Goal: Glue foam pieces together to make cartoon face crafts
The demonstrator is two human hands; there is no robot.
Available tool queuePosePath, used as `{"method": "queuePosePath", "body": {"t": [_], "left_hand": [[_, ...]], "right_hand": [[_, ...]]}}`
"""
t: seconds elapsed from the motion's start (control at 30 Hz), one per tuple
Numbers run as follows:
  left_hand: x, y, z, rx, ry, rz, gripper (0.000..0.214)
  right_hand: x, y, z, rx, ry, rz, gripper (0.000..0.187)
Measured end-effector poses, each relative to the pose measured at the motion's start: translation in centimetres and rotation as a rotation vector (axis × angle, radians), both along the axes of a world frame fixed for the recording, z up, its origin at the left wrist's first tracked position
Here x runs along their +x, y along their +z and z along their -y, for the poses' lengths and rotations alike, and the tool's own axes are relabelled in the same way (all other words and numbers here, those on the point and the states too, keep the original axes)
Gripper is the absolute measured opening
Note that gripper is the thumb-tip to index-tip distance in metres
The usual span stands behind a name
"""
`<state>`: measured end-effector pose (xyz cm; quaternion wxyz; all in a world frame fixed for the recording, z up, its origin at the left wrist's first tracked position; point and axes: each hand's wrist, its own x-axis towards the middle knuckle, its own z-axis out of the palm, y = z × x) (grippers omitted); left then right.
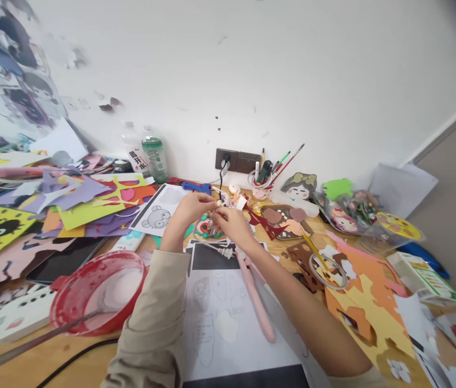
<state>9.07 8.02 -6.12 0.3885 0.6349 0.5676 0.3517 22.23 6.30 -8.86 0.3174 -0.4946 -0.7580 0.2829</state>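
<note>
My left hand (pixel 195 209) and my right hand (pixel 231 223) meet over the middle of the table, fingertips pinched close together. Between them is a small pale piece (pixel 219 203), too small to make out. Just below the fingers lies a colourful cartoon-like piece (pixel 203 227), partly hidden by my right hand. Under my right forearm rests a long pink tool (pixel 257 302) that looks like a hair straightener. A white plug (pixel 226 251) lies by its upper end. Beneath them is a printed sheet (pixel 199 353) with outline drawings.
At left are a red bowl (pixel 60 304) with a long-handled spoon, a phone (pixel 64 261) and coloured paper scraps (pixel 86 207). Bottles (pixel 155 156) stand by the wall near a socket (pixel 228 159). On the right are a tape roll (pixel 344 277), orange-yellow paper (pixel 377 302) and a pen holder (pixel 260 189).
</note>
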Motion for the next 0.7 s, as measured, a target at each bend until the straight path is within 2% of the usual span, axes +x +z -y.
{"method": "queuePosePath", "body": {"t": [0.37, 0.5, 0.7], "left_hand": [[-0.3, 0.4, 0.3, -0.026, -0.084, -0.113, 0.026], [-0.5, 0.7, 0.6, -0.043, -0.124, -0.17, 0.025], [-0.1, 0.4, 0.4, -0.01, -0.073, -0.26, 0.026]], "right_hand": [[2.1, 0.2, -0.9, -0.086, 0.084, -0.252, 0.021], [3.1, 0.9, -1.1, -0.138, 0.122, -0.361, 0.02], [3.9, 1.8, -1.1, -0.211, 0.125, -0.599, 0.024]]}}
